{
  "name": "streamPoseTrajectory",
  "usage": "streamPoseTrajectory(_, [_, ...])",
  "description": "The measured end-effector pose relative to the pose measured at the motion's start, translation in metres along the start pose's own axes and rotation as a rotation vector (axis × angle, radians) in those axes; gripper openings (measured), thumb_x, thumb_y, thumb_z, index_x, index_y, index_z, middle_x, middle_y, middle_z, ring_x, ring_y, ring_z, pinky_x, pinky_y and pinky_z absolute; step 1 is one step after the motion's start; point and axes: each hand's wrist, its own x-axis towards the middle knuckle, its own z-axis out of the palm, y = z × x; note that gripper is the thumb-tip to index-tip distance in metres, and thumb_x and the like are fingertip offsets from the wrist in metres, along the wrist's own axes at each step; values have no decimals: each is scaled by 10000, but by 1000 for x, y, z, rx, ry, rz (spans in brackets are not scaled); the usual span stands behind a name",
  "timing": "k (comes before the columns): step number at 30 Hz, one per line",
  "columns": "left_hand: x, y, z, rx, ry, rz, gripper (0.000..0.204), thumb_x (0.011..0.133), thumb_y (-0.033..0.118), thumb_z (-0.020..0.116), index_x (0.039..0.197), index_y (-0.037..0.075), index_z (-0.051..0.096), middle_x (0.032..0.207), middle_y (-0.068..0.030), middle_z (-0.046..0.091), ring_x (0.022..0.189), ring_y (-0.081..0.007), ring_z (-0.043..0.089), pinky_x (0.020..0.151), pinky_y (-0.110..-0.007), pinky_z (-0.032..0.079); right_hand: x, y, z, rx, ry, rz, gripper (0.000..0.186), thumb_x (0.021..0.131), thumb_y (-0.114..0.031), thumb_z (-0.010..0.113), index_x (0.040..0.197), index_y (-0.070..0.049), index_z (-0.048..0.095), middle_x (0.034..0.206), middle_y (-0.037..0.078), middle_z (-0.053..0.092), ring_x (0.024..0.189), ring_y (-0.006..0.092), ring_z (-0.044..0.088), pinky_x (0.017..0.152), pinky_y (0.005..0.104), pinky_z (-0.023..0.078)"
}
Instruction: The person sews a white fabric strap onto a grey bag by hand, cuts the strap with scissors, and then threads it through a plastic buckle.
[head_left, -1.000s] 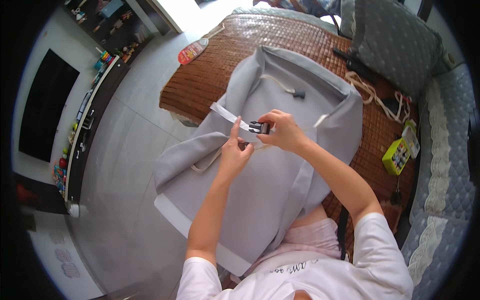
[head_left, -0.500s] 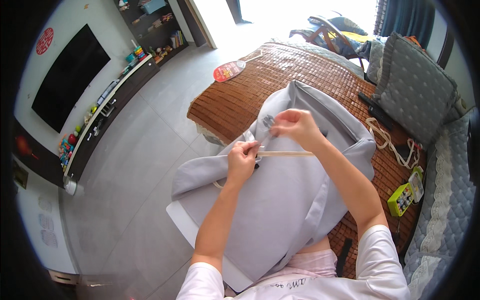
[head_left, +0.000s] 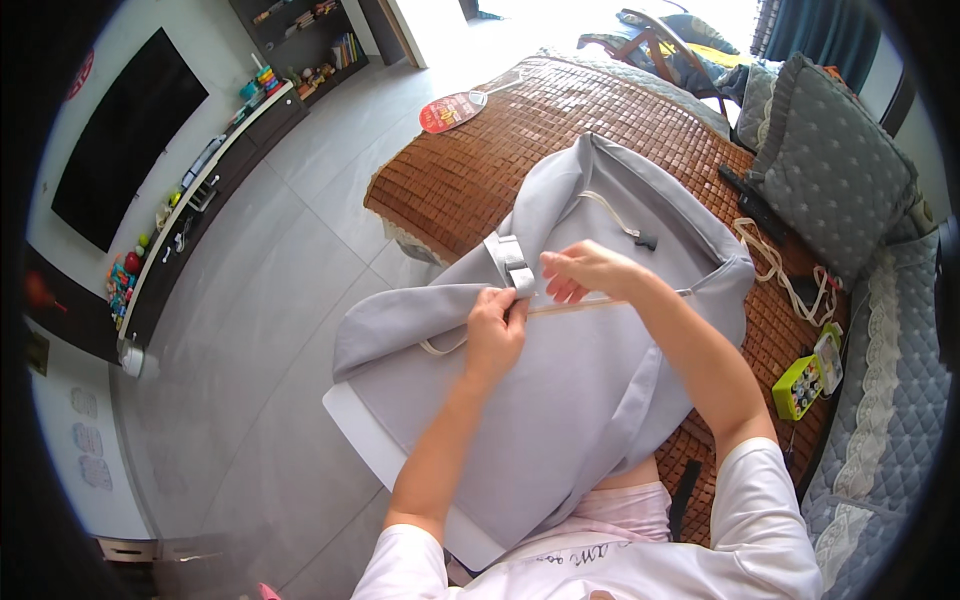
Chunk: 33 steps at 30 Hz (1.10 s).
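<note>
A large grey fabric cover (head_left: 530, 400) lies over my lap on a white board (head_left: 375, 455). At its left edge my left hand (head_left: 497, 330) is closed, thumb and fingers pinching a light grey strap with a buckle (head_left: 515, 270) that stands up above the fingers. Just right of the buckle hovers my right hand (head_left: 590, 270), fingers loosely bent and apart, with nothing seen in them. Beneath it a cream elastic band (head_left: 570, 306) crosses the cover. Farther off, a cream cord (head_left: 603, 208) ends in a dark clip (head_left: 646, 241) on the fabric.
A brown bamboo mat (head_left: 450, 180) covers the seat, bearing a red-and-white paddle fan (head_left: 450, 112). To the right are a dark remote-like bar (head_left: 752, 210), white cords (head_left: 770, 260), a green sewing box (head_left: 798, 388) and a grey cushion (head_left: 830, 170). Tiled floor (head_left: 250, 350) lies left.
My right hand has let go of the grey piece beside the buckle and moved slightly right and down. The buckle now stands in plain sight above my left hand, which has shifted slightly right.
</note>
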Motion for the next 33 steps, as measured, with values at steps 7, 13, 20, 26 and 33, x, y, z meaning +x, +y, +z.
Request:
streamPoseTrajectory(7, [-20, 3, 9, 6, 24, 40, 98, 738, 44, 572, 819, -12, 581, 766, -122, 520, 649, -247, 528, 585, -316, 419, 13, 30, 27, 425, 48, -66, 384, 723, -187, 648, 1034, 11, 541, 856, 61, 575, 740, 107, 521, 591, 224, 411])
streamPoseTrajectory(13, [-24, 1, 9, 69, -15, 80, 80, 739, 40, 572, 809, 2, 581, 797, -125, 514, 683, -272, 531, 602, -337, 434, 6, 31, 25, 455, -12, -131, 377, 709, -64, 637, 1064, -11, 522, 890, 22, 568, 749, 74, 518, 623, 206, 396])
streamPoseTrajectory(20, [-24, -1, 9, 36, -23, 72, 69, 731, 40, 577, 780, -8, 582, 812, -132, 516, 681, -281, 530, 594, -335, 436, 2, 27, 27, 420, 8, -132, 312, 727, -84, 624, 1016, 1, 542, 821, 9, 574, 712, 69, 508, 608, 201, 394])
streamPoseTrajectory(26, [-26, -7, -3, -594, -164, -491, 308, 764, 59, 582, 1045, 59, 454, 821, -22, 500, 710, -85, 500, 593, -236, 436, 11, 30, 20, 396, 57, -159, 274, 724, -101, 622, 973, -2, 566, 811, 9, 572, 689, 75, 503, 586, 215, 399])
streamPoseTrajectory(33, [-41, -17, -19, -958, -226, -411, 226, 762, 9, 567, 963, 55, 476, 861, -21, 520, 783, -78, 502, 696, -213, 423, -9, 29, 27, 178, 123, -170, 368, 788, -173, 570, 1085, 35, 502, 908, 93, 583, 822, 157, 551, 708, 280, 455])
